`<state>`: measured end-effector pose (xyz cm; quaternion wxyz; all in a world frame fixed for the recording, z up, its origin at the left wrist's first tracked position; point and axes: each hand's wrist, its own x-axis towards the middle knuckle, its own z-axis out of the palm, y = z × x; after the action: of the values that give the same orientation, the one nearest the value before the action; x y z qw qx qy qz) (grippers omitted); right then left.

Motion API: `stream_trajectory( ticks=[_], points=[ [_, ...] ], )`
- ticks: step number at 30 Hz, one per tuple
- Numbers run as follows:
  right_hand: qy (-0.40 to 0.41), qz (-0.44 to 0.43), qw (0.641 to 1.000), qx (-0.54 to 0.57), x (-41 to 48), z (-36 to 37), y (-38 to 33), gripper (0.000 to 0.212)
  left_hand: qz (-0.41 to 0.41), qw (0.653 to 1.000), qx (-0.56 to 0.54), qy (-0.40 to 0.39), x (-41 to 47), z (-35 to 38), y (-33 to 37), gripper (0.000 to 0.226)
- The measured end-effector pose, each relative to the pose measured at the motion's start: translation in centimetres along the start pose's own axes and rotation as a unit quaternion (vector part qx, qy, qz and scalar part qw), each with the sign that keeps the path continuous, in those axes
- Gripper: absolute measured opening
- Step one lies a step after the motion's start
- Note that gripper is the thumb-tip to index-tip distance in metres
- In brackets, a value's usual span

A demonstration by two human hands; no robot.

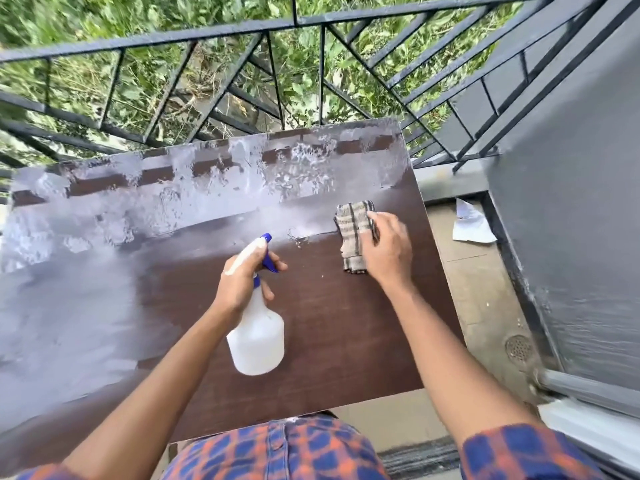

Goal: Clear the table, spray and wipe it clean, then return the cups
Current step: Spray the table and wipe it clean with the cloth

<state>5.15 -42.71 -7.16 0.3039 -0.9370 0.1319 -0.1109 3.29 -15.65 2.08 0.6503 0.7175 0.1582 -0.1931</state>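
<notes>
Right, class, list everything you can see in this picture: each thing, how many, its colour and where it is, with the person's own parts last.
table: one, dark brown, centre, far and left parts wet
spray bottle: one, white with blue nozzle, held above the table
cloth: one, grey checked, on the table's right side
railing: one, black metal, beyond the table
paper: one, white, on the floor at right
floor drain: one, round, grey, floor at right
left hand: one, gripping the bottle
right hand: one, on the cloth
</notes>
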Motion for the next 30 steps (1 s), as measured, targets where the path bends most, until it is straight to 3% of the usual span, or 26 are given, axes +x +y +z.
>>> stream_trajectory(
  ticks=[3,6,9,15,18,20,24,27,30],
  points=[
    [-0.084,0.017,0.992,-0.097,-0.8,4.1,-1.3,0.069,0.000,1.000,0.013,-0.004,-0.3,0.3,0.5,0.051],
    [-0.061,0.039,0.988,-0.138,-1.6,6.8,-2.6,0.071,0.003,1.000,0.024,-0.004,-0.4,0.0,0.7,0.050],
    [-0.049,-0.020,0.993,-0.103,-2.6,8.1,-4.6,0.056,0.006,1.000,0.019,0.005,-0.2,-0.3,0.8,0.048],
    [-0.145,-0.136,0.979,0.046,-7.0,9.9,-9.8,0.068,0.027,0.999,0.026,0.009,-0.1,-0.4,0.8,0.052],
    [-0.144,-0.030,0.977,0.152,-5.4,7.9,-11.2,0.062,0.017,0.999,0.024,0.014,-0.1,-0.4,0.6,0.049],
    [-0.077,0.038,0.975,0.203,-2.6,5.4,-9.7,0.056,0.008,1.000,0.011,0.015,0.0,-0.4,0.5,0.049],
    [0.061,0.038,0.994,0.088,3.2,0.8,-0.6,0.062,-0.001,0.999,-0.033,0.014,0.2,-0.4,0.6,0.039],
    [0.059,0.076,0.995,-0.004,3.7,-0.2,5.8,0.062,0.000,0.999,-0.037,0.018,0.2,-0.9,0.4,0.040],
    [0.034,0.018,0.996,-0.085,1.4,1.3,6.5,0.060,0.004,0.999,-0.035,0.015,-0.1,-1.2,0.6,0.039]
  ],
)
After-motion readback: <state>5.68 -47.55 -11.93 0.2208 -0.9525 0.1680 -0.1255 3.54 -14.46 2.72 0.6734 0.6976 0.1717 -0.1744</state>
